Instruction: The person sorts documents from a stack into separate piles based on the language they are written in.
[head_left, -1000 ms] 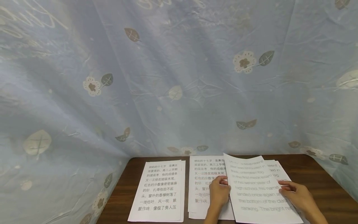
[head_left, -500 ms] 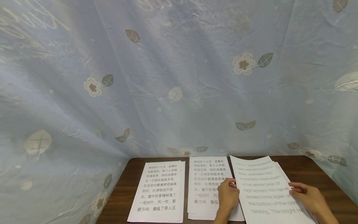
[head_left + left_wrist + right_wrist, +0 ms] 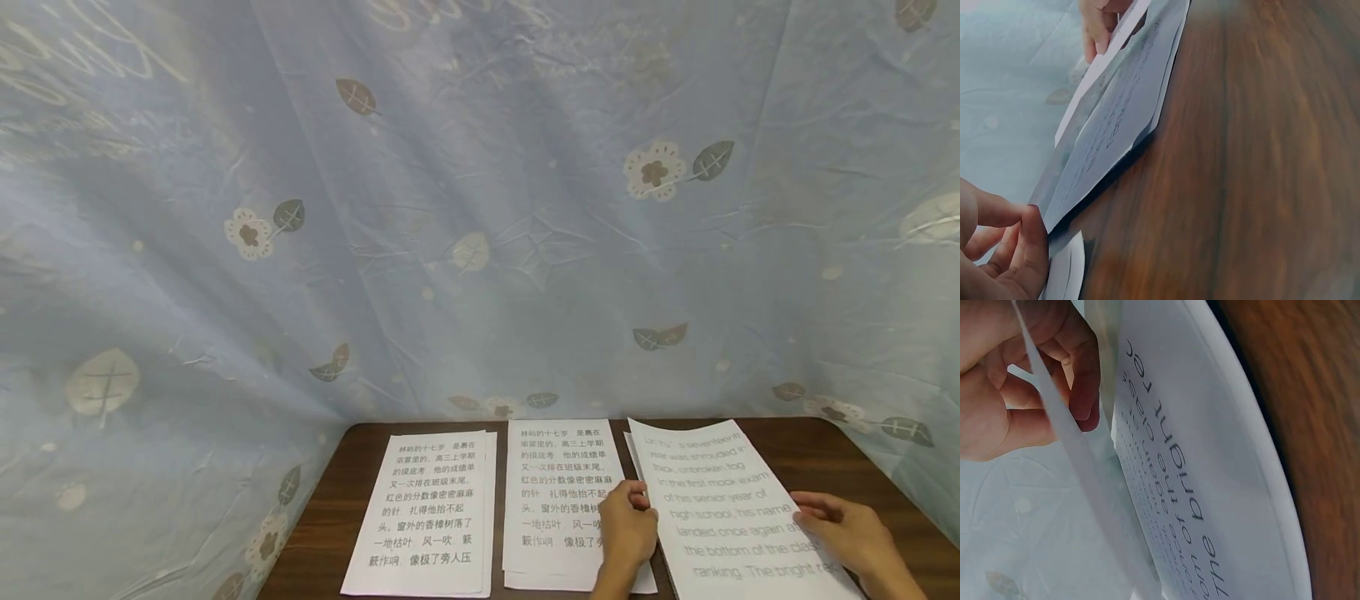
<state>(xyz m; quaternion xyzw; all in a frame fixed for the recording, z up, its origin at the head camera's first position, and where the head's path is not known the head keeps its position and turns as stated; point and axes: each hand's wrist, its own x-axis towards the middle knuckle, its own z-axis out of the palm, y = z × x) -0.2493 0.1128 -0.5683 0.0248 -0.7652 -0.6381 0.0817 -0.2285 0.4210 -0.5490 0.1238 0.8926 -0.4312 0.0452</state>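
A sheet with English print (image 3: 720, 500) is held by its two side edges over the right-hand pile. My left hand (image 3: 627, 532) pinches its left edge between thumb and fingers, and my right hand (image 3: 851, 537) pinches the right edge. In the left wrist view the sheet (image 3: 1088, 87) stands raised above printed paper (image 3: 1110, 125), with the left hand (image 3: 1007, 250) at its near edge. The right wrist view shows the right hand (image 3: 1041, 375) gripping the lifted sheet (image 3: 1085, 469), a gap between it and the English page (image 3: 1210, 450) below.
Two piles with Chinese print lie to the left: one in the middle (image 3: 558, 500), close beside the left hand, and one farther left (image 3: 423, 508). They rest on a dark wooden table (image 3: 322, 517). A blue patterned cloth (image 3: 480, 317) hangs behind and along the sides.
Both hands have moved right with the sheet, off the middle pile and over the right-hand one. More of the middle pile's print shows.
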